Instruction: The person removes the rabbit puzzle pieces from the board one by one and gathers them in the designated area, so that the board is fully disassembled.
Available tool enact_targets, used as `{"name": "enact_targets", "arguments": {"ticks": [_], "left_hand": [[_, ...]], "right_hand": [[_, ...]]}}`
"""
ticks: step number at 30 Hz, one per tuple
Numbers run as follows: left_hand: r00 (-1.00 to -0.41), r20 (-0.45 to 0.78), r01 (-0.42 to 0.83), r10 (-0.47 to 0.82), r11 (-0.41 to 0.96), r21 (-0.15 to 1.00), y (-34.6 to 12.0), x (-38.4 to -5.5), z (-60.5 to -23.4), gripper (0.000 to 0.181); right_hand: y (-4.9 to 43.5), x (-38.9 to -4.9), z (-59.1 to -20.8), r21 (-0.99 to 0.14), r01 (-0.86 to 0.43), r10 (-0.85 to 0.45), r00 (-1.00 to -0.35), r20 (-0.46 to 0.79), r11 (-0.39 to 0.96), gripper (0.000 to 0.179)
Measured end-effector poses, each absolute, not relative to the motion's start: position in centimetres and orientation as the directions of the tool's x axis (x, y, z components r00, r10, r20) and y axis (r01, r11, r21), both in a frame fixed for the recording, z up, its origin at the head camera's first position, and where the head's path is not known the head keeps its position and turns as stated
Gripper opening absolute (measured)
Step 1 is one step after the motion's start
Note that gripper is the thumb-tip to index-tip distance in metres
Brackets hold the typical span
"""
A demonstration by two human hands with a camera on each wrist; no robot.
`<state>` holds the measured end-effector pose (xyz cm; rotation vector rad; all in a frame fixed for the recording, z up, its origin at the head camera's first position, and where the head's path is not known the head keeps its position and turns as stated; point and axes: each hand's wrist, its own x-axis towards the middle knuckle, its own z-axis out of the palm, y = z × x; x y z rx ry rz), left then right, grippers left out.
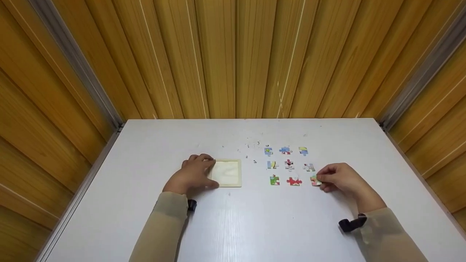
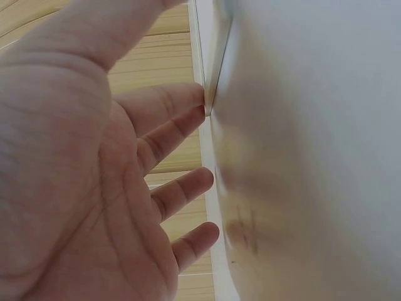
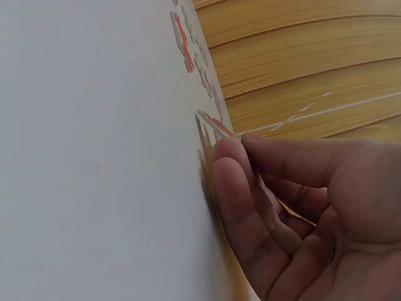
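Observation:
A shallow square puzzle tray (image 1: 239,174) with a pale raised rim lies on the white table. My left hand (image 1: 194,173) holds its left side, thumb at the near edge and index finger at the far one. In the left wrist view the other fingers (image 2: 188,188) reach out beside the tray's corner (image 2: 217,69). My right hand (image 1: 340,180) pinches a green and red jigsaw piece (image 1: 314,180) between thumb and fingertips. That piece (image 3: 214,121) is tilted, one edge near the tabletop, in the right wrist view; the fingers hide part of it.
Several jigsaw pieces lie apart in rows right of the tray, among them a red piece (image 1: 294,181), a green one (image 1: 274,180) and a blue one (image 1: 285,150). Small dark specks dot the table (image 1: 255,233) behind the tray. Wood-patterned walls (image 1: 233,58) stand around it.

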<state>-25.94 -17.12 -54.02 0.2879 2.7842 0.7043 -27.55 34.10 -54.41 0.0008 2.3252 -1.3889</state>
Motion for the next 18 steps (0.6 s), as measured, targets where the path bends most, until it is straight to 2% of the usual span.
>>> {"name": "enact_targets", "arguments": {"ticks": [5, 18], "left_hand": [[-0.946, -0.202, 0.128, 0.252, 0.866, 0.483, -17.16, -25.6, -54.85, 0.087], [-0.951, -0.19, 0.125, 0.246, 0.863, 0.49, -17.07, -25.95, -54.15, 0.09]], "right_hand": [[33.69, -26.86, -55.16, -0.799, 0.172, -0.198, -0.919, -0.341, 0.576, 0.02], [33.23, -27.21, -54.52, -0.76, 0.125, -0.167, -0.941, -0.295, 0.638, 0.021]]}}
